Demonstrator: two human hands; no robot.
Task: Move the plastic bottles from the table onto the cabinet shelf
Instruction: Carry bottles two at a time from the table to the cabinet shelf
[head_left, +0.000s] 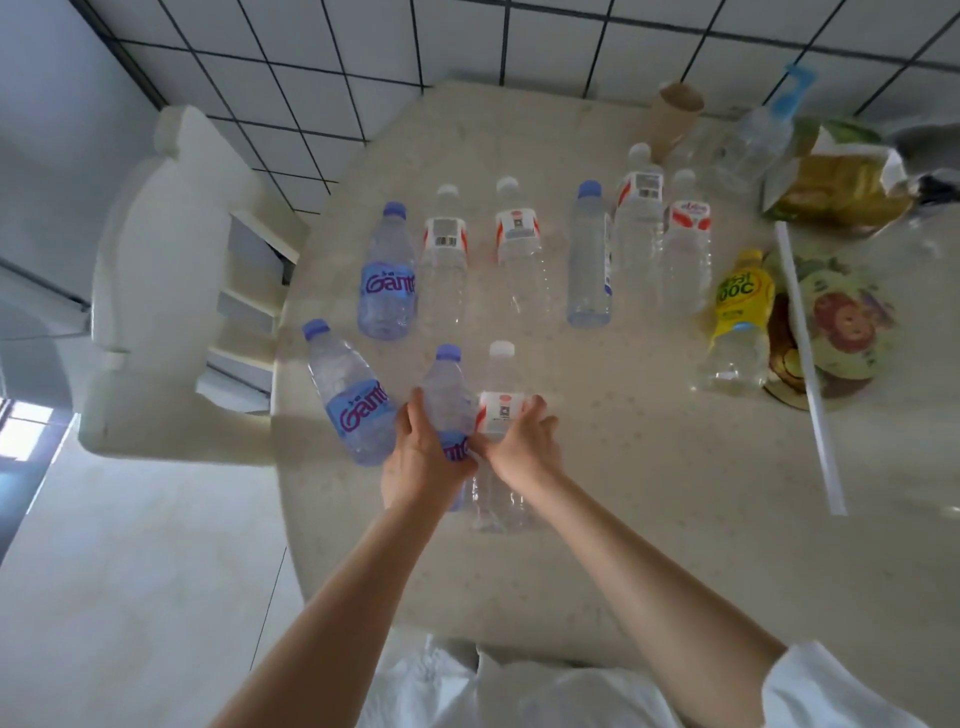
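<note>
Two bottles are gripped at the near edge of the tabletop (649, 467). The left hand (423, 457) is wrapped around a blue-capped bottle (447, 400), fingers curled over its blue label. The right hand (522, 441) is closed on a white-capped bottle (501, 410), fingers curled around its white-and-red label. Both bottles are clear, appear empty, and are held side by side, touching or nearly so; whether their bases rest on the tabletop cannot be told.

Just left of the left hand, a second blue-labelled bottle (348, 395) is seen tilted at the tabletop edge. Farther back, a row of upright bottles is noted: a blue-labelled one (387, 275), two clear ones with white-and-red labels (444, 254) (519, 249), a tall pale-blue one with a blue cap (589, 260), and two more white-capped ones close together (639, 208) (684, 239). A yellow-labelled bottle (737, 322) is set well to the right, beside a patterned plate (841, 322) crossed by a white strip (810, 364).

A cardboard tube (675, 119), a large clear jug (743, 145) and a crumpled bag (841, 182) are crowded at the far right. A white plastic chair (156, 270) is drawn up on the left.
</note>
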